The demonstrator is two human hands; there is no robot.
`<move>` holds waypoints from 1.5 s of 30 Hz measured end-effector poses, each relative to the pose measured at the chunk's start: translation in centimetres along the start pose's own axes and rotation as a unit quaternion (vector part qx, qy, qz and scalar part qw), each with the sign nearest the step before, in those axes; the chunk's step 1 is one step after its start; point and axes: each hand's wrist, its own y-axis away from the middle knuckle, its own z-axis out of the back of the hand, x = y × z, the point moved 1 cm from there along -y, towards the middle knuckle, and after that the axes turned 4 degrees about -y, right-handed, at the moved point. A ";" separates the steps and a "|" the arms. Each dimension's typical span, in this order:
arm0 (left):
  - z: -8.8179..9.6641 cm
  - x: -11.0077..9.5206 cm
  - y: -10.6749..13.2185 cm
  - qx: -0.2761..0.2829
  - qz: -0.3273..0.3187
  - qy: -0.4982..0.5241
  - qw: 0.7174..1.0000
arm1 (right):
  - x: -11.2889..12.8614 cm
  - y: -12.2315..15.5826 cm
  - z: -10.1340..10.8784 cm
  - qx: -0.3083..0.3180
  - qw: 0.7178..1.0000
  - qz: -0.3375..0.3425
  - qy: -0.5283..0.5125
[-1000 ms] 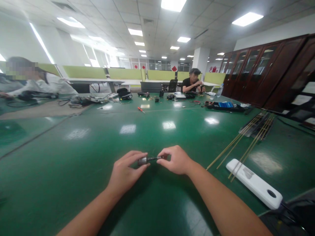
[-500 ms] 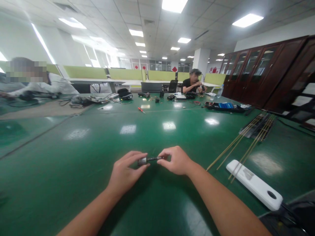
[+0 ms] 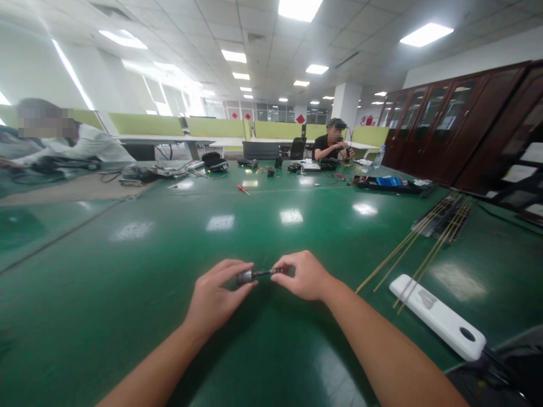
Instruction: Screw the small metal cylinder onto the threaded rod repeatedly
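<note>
A small dark cylindrical part with a thin black shaft (image 3: 254, 275) is held between my two hands just above the green table (image 3: 178, 237). My left hand (image 3: 214, 299) pinches its thicker grey end. My right hand (image 3: 302, 276) pinches the thin shaft end, fingers curled closed. Both forearms reach in from the bottom of the view.
A white power strip (image 3: 436, 316) lies at the right, with several thin brass rods (image 3: 416, 249) fanned behind it. A red screwdriver (image 3: 243, 189) and tool clutter sit farther back. One person (image 3: 333, 147) works at the far side, another (image 3: 63, 147) at the left. Dark wooden cabinets (image 3: 466, 118) line the right wall.
</note>
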 end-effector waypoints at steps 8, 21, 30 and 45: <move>0.0 0.1 0.0 0.005 -0.002 0.001 1.000 | -0.2 0.0 0.0 0.000 1.000 -0.001 0.002; 0.1 0.1 0.0 0.003 0.001 0.000 1.000 | 0.0 0.0 0.2 -0.003 1.000 0.002 0.005; 0.1 0.1 0.0 -0.002 0.000 -0.004 1.000 | 0.1 0.0 0.3 -0.001 1.000 -0.002 0.005; 0.1 0.2 -0.1 -0.001 0.004 -0.006 1.000 | -0.1 0.0 0.4 -0.003 1.000 -0.004 0.010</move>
